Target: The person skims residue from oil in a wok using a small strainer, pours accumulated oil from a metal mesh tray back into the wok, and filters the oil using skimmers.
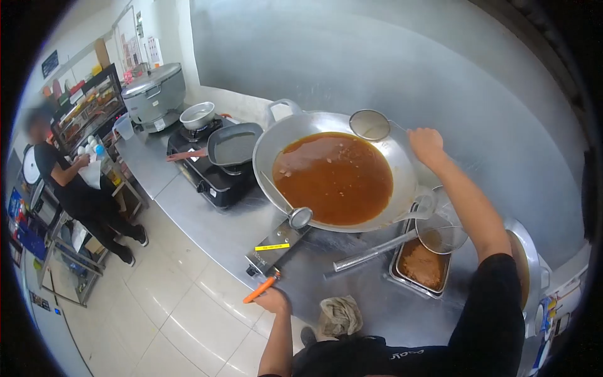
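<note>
A large metal wok of reddish-brown oil sits on a burner with a yellow label. My right hand is closed around the thin handle of a round mesh skimmer, held over the wok's far right rim. Down at the counter's front edge, my left hand grips a slim orange-handled tool; its tip is close to the burner's knob, and I cannot tell its kind. A small round strainer leans across the wok's near rim.
A long-handled sieve lies over a metal tray of brown crumbs. A crumpled cloth rests at the front edge. Leftward are a square pan on a portable stove and a big rice cooker. Another person stands by shelves.
</note>
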{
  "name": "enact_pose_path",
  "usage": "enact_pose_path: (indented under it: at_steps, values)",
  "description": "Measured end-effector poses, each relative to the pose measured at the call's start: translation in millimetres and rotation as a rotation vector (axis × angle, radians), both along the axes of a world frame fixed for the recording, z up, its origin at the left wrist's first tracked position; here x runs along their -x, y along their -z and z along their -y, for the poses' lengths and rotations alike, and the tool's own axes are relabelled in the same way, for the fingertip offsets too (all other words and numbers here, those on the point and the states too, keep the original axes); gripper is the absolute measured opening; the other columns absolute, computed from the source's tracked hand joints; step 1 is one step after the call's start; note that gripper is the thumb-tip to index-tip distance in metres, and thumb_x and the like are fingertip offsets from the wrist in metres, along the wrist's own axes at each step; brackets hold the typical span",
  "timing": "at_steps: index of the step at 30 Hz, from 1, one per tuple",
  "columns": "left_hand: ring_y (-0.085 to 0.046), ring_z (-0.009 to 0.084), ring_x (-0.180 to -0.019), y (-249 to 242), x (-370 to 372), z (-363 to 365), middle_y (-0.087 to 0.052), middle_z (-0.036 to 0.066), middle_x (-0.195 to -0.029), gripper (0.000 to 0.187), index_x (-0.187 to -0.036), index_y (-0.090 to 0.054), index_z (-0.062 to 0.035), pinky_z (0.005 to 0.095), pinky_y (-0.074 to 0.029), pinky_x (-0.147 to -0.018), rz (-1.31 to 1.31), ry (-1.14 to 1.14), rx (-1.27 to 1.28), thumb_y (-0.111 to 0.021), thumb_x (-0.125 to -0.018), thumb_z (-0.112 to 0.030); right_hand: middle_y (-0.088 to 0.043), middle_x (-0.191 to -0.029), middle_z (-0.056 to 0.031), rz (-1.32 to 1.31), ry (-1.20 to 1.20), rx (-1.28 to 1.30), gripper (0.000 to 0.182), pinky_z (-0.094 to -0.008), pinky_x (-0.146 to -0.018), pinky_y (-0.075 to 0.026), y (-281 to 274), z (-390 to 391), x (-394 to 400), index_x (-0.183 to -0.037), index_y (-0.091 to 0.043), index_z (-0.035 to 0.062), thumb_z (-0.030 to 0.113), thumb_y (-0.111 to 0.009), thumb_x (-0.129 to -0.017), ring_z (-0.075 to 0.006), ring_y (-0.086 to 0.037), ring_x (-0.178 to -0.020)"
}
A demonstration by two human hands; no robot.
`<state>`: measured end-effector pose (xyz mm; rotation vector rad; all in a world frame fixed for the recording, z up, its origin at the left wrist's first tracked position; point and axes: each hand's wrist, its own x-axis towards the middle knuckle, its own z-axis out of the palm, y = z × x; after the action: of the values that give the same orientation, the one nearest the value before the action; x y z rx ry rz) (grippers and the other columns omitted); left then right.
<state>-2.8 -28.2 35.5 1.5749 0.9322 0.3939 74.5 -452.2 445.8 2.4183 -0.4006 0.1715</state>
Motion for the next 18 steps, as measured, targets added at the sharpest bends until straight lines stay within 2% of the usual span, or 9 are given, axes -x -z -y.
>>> enact_pose_path:
  at_steps: [3,6,9,12,13,15,18]
  values:
    - [-0.059,0.0395,-0.103,3,5,-2,-0.061,0.023,-0.112,0.051,-0.121,-0.051,0.0053,0.0455,-0.044,-0.086,-0.031,0.066,0.044,-0.059,-0.093,-0.037,-0.071,-0.088,-0.0137,-0.01,0.003,0.04,0.019,-0.0421,-0.069,-0.056,5,3,-6,-0.099,-0.068,0.0071,0.014,-0.053,-0.089,-0.0297,-0.07,-0.083]
    - [-0.058,0.0408,-0.104,-6,2,0,-0.06,0.024,-0.112,0.051,-0.12,-0.051,0.0056,0.0472,-0.044,-0.086,-0.172,0.023,-0.042,-0.057,-0.094,-0.038,-0.07,-0.085,-0.0111,-0.024,0.019,0.031,0.027,-0.0415,-0.067,-0.056,12,10,-12,-0.116,-0.062,0.0089,0.012,-0.047,-0.093,-0.0295,-0.07,-0.078]
    - [-0.057,0.0413,-0.106,-12,4,0,-0.059,0.025,-0.115,0.049,-0.116,-0.052,0.0042,0.049,-0.043,-0.087,-0.175,0.032,-0.002,-0.056,-0.094,-0.039,-0.07,-0.084,-0.0141,0.012,-0.032,0.016,0.027,-0.0437,-0.068,-0.055,23,13,-7,-0.099,-0.068,0.0061,0.019,-0.044,-0.096,-0.0307,-0.07,-0.077]
    - [-0.057,0.0414,-0.106,-12,1,-3,-0.06,0.024,-0.113,0.049,-0.116,-0.052,0.0038,0.0496,-0.044,-0.086,-0.194,0.078,0.004,-0.055,-0.095,-0.04,-0.07,-0.086,-0.0143,0.001,0.002,-0.023,0.031,-0.0448,-0.068,-0.055,15,6,-4,-0.103,-0.066,0.0049,0.019,-0.039,-0.099,-0.0321,-0.069,-0.078]
    - [-0.058,0.0415,-0.105,-13,1,-2,-0.061,0.024,-0.112,0.049,-0.116,-0.052,0.0037,0.0498,-0.044,-0.085,-0.211,0.073,0.003,-0.055,-0.095,-0.04,-0.07,-0.086,-0.0137,-0.006,0.006,-0.004,0.028,-0.0444,-0.068,-0.055,14,7,-4,-0.111,-0.063,0.0077,0.016,-0.041,-0.097,-0.0311,-0.069,-0.078]
    - [-0.059,0.0415,-0.103,-27,0,1,-0.062,0.023,-0.11,0.048,-0.116,-0.052,0.0034,0.05,-0.044,-0.084,-0.24,0.049,0.014,-0.054,-0.095,-0.04,-0.069,-0.087,-0.0126,-0.022,0.017,0.032,0.037,-0.0435,-0.067,-0.056,14,12,-1,-0.128,-0.057,0.0132,0.012,-0.045,-0.094,-0.0293,-0.07,-0.078]
    - [-0.06,0.0411,-0.101,-22,0,-1,-0.063,0.022,-0.109,0.046,-0.114,-0.054,0.0021,0.0502,-0.045,-0.083,-0.249,0.074,0.029,-0.054,-0.095,-0.04,-0.069,-0.089,-0.0144,-0.077,0.031,0.009,0.037,-0.0443,-0.068,-0.057,22,24,-3,-0.129,-0.057,0.0125,0.011,-0.045,-0.094,-0.0308,-0.07,-0.08]
